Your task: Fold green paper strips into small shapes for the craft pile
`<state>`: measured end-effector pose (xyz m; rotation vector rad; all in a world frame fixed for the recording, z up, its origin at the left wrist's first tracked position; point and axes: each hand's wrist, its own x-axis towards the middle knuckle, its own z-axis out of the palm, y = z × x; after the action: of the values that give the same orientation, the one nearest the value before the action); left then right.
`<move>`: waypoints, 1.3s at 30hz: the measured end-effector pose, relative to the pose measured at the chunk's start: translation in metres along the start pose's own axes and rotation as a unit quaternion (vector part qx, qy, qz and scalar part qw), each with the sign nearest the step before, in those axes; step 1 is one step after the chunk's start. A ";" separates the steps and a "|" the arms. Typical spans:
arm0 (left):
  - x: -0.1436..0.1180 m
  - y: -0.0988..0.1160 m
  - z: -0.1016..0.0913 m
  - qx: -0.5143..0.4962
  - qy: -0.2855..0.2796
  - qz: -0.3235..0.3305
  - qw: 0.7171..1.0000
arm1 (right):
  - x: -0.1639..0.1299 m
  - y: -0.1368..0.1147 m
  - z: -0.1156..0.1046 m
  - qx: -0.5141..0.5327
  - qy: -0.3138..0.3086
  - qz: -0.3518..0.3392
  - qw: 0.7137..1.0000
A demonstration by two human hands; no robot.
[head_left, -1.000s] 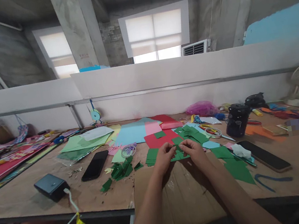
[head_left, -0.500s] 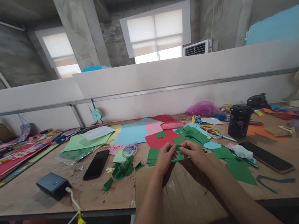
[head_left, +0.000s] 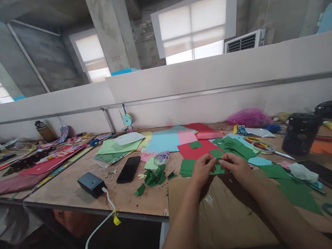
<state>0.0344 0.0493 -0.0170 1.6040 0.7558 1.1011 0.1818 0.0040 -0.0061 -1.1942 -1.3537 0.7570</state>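
Several folded green bits point(head_left: 152, 178) sit done left of the cardboard point(head_left: 219, 213), while your left hand point(head_left: 203, 170) and right hand point(head_left: 237, 166) pinch another green piece point(head_left: 217, 169), with plenty of green squares point(head_left: 187, 166) left.

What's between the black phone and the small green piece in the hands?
Head view: a heap of green paper scraps lies between the black phone and the small green piece.

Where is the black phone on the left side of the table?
The black phone lies flat left of the hands, between the dark power bank and the green paper scraps.

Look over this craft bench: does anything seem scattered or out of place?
Yes. Green paper scraps lie strewn left of the hands, and a power bank sits near the table edge, its white cable dangling off.
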 end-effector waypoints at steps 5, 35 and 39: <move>0.001 0.002 -0.001 0.016 0.040 0.006 0.999 | 0.002 0.007 0.005 0.019 -0.013 0.038 0.999; -0.158 0.044 -0.202 0.514 0.233 -0.091 0.821 | 0.001 0.045 0.002 -0.255 -0.135 -0.009 0.958; -0.156 0.038 -0.202 0.482 0.229 -0.112 0.838 | 0.000 0.042 0.002 -0.259 -0.140 -0.010 0.956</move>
<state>-0.2138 -0.0211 -0.0101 1.9716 2.0076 0.9791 0.1892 0.0163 -0.0453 -1.5148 -1.8736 0.5862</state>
